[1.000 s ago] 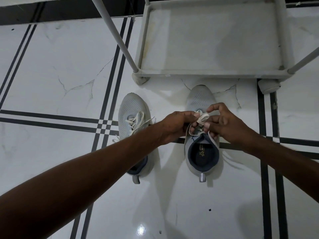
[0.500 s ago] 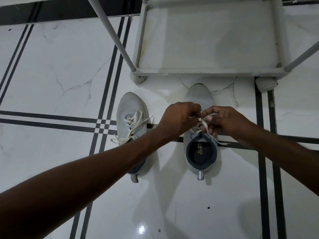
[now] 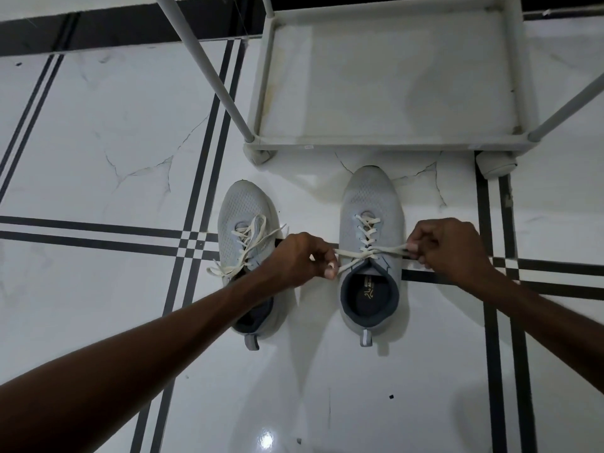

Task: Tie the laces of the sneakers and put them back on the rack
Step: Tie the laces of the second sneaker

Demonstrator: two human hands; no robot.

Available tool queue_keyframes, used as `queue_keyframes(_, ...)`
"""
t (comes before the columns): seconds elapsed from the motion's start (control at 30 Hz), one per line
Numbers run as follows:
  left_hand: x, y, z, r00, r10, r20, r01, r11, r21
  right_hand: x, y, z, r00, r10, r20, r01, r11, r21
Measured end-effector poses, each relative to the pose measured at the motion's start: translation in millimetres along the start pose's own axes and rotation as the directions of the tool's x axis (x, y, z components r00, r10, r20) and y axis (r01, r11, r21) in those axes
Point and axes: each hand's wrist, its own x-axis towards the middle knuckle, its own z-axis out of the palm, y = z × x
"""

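left hand (image 3: 295,259): pinches one lace end | right hand (image 3: 452,248): pinches other end | cream lace (image 3: 371,253): taut between hands across right grey sneaker (image 3: 371,223) | left grey sneaker (image 3: 246,220): under left wrist, laces loose | rack shelf (image 3: 385,143): beyond hands, on tiled floor (image 3: 98,142)

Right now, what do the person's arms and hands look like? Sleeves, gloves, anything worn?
Both forearms are bare as far as the frame shows: no sleeves in view. The left hand and right hand have no gloves, and no rings, watch or bands are visible on the fingers or wrists. Fingernails look short and unpainted. No markings or tattoos show. The upper arms lie outside the picture.
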Motion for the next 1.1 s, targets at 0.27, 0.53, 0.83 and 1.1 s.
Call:
queue_keyframes(0.27, 17, 27, -8, 0.968, -0.183, 0.171, 0.249, 0.632, -0.734, 4, -31, -18, 0.991, 0.078, 0.111, -0.123, 0.862, 0.492)
queue_keyframes(0.53, 24, 39, 9, 0.922, -0.178, 0.344, 0.387, 0.399, -0.831, 13, -55, -8, 0.781, 0.084, 0.619, -0.616, 0.268, 0.741)
queue_keyframes(0.83, 13, 32, 12, 0.913, -0.158, 0.376, 0.407, 0.335, -0.85, 16, -40, 6, 0.781, 0.052, 0.622, -0.614, 0.244, 0.751)
queue_keyframes(1.1, 17, 32, 17, 0.871, -0.096, 0.482, 0.488, 0.281, -0.826, 23, -33, 15, 0.677, 0.027, 0.736, -0.725, 0.2, 0.659)
